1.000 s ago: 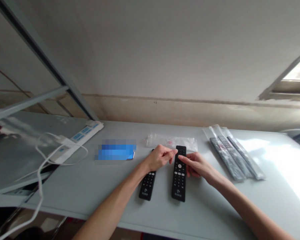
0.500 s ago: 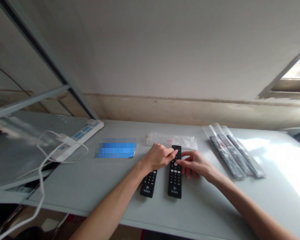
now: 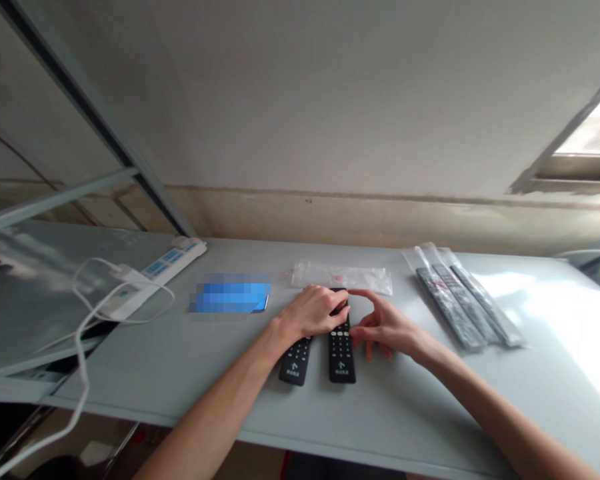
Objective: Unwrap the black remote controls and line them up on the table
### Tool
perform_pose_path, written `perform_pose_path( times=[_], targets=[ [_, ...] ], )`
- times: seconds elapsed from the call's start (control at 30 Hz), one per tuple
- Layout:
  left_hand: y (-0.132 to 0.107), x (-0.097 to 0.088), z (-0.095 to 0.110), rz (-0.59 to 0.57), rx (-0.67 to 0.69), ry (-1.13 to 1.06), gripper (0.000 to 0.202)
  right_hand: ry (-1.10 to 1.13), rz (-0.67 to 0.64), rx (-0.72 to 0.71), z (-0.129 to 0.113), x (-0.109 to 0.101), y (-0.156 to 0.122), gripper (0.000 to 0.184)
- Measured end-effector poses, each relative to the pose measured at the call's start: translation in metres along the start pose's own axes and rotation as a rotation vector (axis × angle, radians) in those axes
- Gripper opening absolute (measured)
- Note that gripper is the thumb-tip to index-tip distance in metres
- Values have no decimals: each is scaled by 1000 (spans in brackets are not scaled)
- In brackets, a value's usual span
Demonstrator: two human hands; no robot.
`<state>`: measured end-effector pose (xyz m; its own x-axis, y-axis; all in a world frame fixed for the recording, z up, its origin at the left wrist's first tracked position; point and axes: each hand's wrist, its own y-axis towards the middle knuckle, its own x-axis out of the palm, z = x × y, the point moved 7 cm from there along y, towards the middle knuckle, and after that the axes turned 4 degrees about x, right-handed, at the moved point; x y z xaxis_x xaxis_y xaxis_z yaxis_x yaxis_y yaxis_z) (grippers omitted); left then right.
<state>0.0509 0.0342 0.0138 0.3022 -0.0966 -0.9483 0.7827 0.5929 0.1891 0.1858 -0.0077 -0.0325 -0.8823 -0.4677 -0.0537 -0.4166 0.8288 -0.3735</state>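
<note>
Two black remote controls lie side by side on the pale grey table (image 3: 180,393), their keypads facing up. My left hand (image 3: 313,312) covers the top of both, with its fingers curled over the head of the right-hand remote (image 3: 341,353). Only the lower half of the left-hand remote (image 3: 296,361) shows. My right hand (image 3: 385,327) sits just right of the right-hand remote, its fingers spread and its index finger reaching toward that remote's top end. The right hand holds nothing.
A clear plastic bag (image 3: 340,279) lies just beyond the hands. Three sleeved remotes (image 3: 460,300) lie to the right. On the left are a phone under a blurred patch (image 3: 233,298), a white power strip (image 3: 163,270) and a loose white cable (image 3: 83,347) hanging over the table's front edge.
The right-hand remote has slid left, closer to the other remote, under my left hand. My right hand has let go of its side, and its fingers have spread.
</note>
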Motion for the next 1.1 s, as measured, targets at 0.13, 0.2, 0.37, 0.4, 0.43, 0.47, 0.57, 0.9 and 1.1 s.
perform_pose_path(
  times=[0.13,0.2,0.37,0.4,0.43,0.47,0.57,0.9,1.1],
  targets=[
    [0,0,-1,29,46,27,16,-13,79,-127,-3,7,1,81],
    [0,0,-1,43,81,40,15,-42,122,-203,-5,11,1,74],
    [0,2,-9,67,46,94,19,-204,292,-302,-10,11,-3,56],
    [0,3,-10,70,32,105,20,-243,336,-326,-13,10,-5,51],
    [0,3,-11,73,17,113,21,-280,373,-350,-15,9,-7,48],
    [0,3,-12,76,3,120,20,-312,403,-372,-18,8,-9,46],
    [-1,1,-15,82,-38,146,19,-389,451,-421,-23,8,-13,36],
    [-3,0,-18,39,-37,211,17,-553,404,-568,-28,22,-19,31],
    [-4,0,-19,51,-8,186,17,-644,307,-616,-28,30,-17,44]
  ],
)
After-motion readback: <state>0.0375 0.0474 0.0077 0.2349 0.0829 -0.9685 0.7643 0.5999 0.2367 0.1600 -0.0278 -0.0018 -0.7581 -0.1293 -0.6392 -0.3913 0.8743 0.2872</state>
